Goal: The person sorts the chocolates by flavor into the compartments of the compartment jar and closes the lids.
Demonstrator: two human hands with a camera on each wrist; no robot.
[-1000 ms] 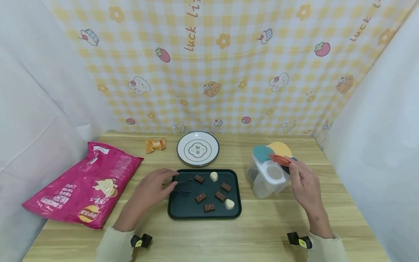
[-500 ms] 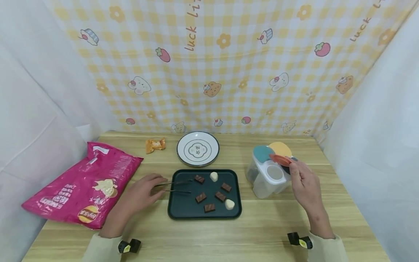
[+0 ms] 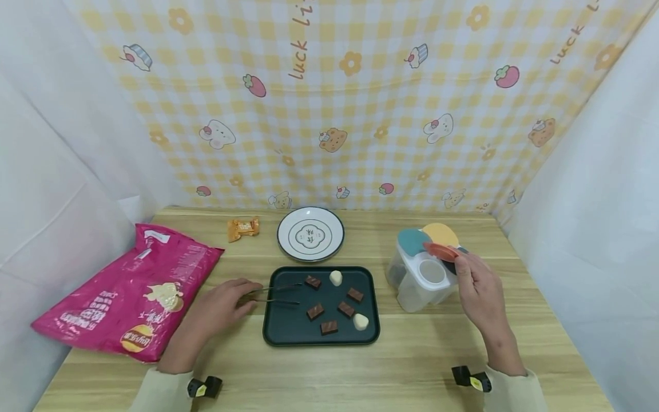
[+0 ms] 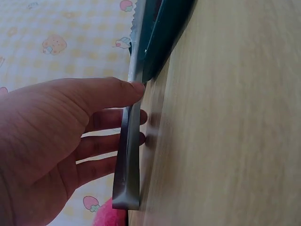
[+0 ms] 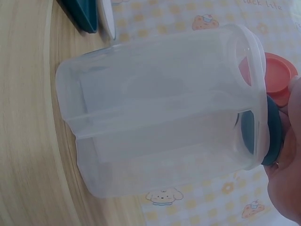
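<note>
Here the left hand [image 3: 213,312] rests on the table [image 3: 329,372] just left of the dark tray [image 3: 288,335], its fingers closed on the handle end of metal tongs [image 3: 275,293]. The tongs reach over the tray's left rim, their two arms standing apart above the tray floor. In the left wrist view the thumb [image 4: 103,92] lies along one side of the tongs [image 4: 129,141] and the other fingers curl behind, so the tool is pinched between them.

On the tray lie five brown chocolates [image 3: 316,311] and two pale sweets [image 3: 336,277], none touching the tongs.

The right hand [image 3: 479,292] is at the right side of a clear plastic container [image 3: 419,286], which stands on the table well apart from the tray's right edge. Its fingers pinch a red flip lid [image 3: 440,250] at the container's top; teal [image 3: 413,241] and yellow [image 3: 441,233] lids stand raised beside it, and one round opening shows uncovered. In the right wrist view the container [image 5: 160,113] looks empty, and the fingers meet the red lid [image 5: 277,75] at its rim.

Behind the tray sits a white plate [image 3: 310,233]; to its left, a small orange packet [image 3: 243,228]. A pink crisp bag [image 3: 128,292] lies at the table's left.
</note>
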